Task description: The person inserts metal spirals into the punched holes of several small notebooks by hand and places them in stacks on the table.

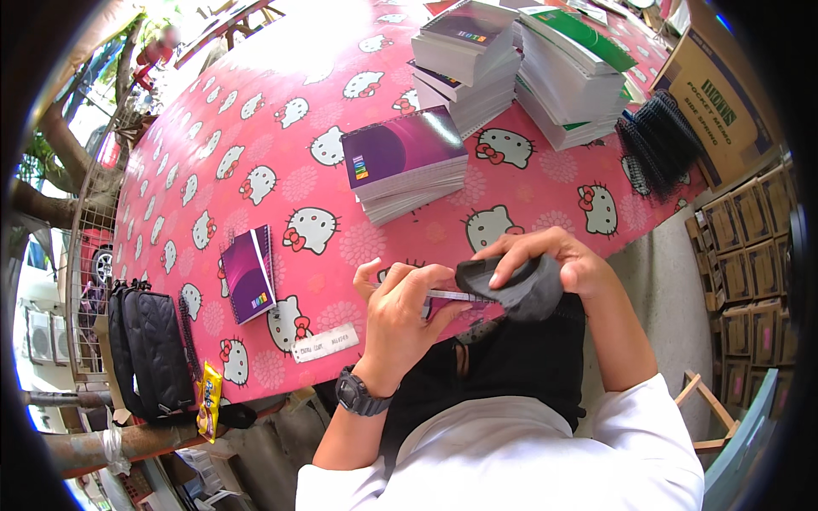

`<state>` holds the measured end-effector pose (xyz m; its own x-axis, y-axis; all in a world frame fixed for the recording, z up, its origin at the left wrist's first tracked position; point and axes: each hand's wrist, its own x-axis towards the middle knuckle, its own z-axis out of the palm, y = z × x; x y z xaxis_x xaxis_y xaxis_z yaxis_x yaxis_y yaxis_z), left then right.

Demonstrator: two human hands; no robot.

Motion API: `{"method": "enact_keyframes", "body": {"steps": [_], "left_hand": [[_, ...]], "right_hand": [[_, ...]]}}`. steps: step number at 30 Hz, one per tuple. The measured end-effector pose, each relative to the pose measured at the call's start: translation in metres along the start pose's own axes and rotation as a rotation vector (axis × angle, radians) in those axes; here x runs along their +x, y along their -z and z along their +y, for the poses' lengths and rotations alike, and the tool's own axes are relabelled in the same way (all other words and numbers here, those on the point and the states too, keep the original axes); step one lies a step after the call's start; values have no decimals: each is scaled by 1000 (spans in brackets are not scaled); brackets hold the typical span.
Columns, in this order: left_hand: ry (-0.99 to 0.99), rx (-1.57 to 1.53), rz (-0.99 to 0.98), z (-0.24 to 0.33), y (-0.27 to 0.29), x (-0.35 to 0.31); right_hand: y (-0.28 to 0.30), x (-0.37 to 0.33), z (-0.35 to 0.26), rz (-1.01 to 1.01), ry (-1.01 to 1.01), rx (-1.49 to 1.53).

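Observation:
Close to my body at the table's near edge, my left hand (405, 307) pinches a thin memo pad (450, 295), seen edge-on with white pages and a bit of purple cover. My right hand (545, 260) is closed over a dark grey, rounded piece (515, 289) whose kind I cannot make out. The pad's right end meets that piece, and the contact itself is partly hidden. Left of my hands lie a purple spiral memo pad (249, 277) and a white paper strip (325, 342). Beyond them stands a stack of purple-covered pads (405, 162).
The pink patterned tablecloth (366, 243) carries taller paper stacks (571, 85) and black spiral coils (660, 140) at the far right. A cardboard box (716, 102) and several small boxes (745, 230) flank it. A black bag (152, 349) and yellow packet (209, 400) sit at the left edge.

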<state>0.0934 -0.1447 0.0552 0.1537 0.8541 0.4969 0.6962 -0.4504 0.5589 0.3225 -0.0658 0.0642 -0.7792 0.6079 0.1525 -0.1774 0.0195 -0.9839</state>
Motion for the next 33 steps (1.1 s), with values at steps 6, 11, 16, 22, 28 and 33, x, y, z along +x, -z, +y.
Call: {"method": "enact_keyframes", "body": {"steps": [6,11,16,22,28,33], "left_hand": [[-56,157,12,-2,3,-2],[-16,136,-26,-7,6,-4],[13,47,19,-12,0,-5],[70,-166,258,-18,1,1],[450,-696,97,-34,-24,-39],[376,-841,100,-50,-34,-46]], "right_hand": [[0,-2,6,8,-104,-92],[-2,5,7,40,-114,-276],[-7,14,8,16,-176,-340],[-2,15,8,60,-49,-24],[-19,10,17,-14,-49,132],[-10,2,15,153,-120,-46]]}}
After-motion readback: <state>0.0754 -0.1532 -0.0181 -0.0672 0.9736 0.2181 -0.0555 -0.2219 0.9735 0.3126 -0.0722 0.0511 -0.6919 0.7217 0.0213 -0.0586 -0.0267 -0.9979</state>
